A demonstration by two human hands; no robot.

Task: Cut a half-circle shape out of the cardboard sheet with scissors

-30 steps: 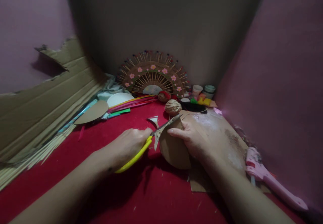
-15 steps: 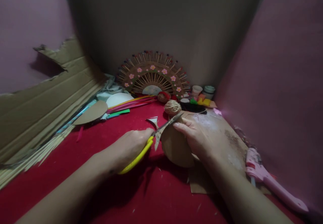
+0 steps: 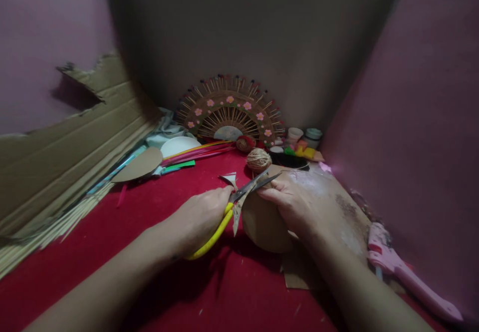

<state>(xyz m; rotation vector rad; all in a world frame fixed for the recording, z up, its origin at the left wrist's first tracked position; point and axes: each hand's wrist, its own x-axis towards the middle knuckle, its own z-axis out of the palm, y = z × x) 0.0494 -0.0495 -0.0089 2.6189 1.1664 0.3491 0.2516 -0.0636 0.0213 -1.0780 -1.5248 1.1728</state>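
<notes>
My left hand [image 3: 204, 217] is closed around the yellow handle of a pair of scissors [image 3: 215, 239]. The dark blades are parted and reach across the upper left edge of a rounded piece of cardboard [image 3: 264, 224]. That piece is pinched at its upper right by my right hand [image 3: 292, 202], thumb on top; the other fingers are mostly hidden. A narrow cut strip [image 3: 236, 217] hangs from the cardboard beside the blades. Just beyond the scissor tips sits a ball of twine [image 3: 259, 160].
A decorated stick fan [image 3: 230, 107] leans at the back wall. Torn cardboard [image 3: 75, 147], thin sticks [image 3: 71, 217] and a cardboard oval [image 3: 140, 165] lie left. A pink glue gun [image 3: 407, 272] rests at right, by a stained board [image 3: 337, 197]. Red cloth [image 3: 179, 292] covers the surface.
The scissor blades have opened wider along the cardboard edge. The whole scene sits slightly further right in view; both hands keep their holds.
</notes>
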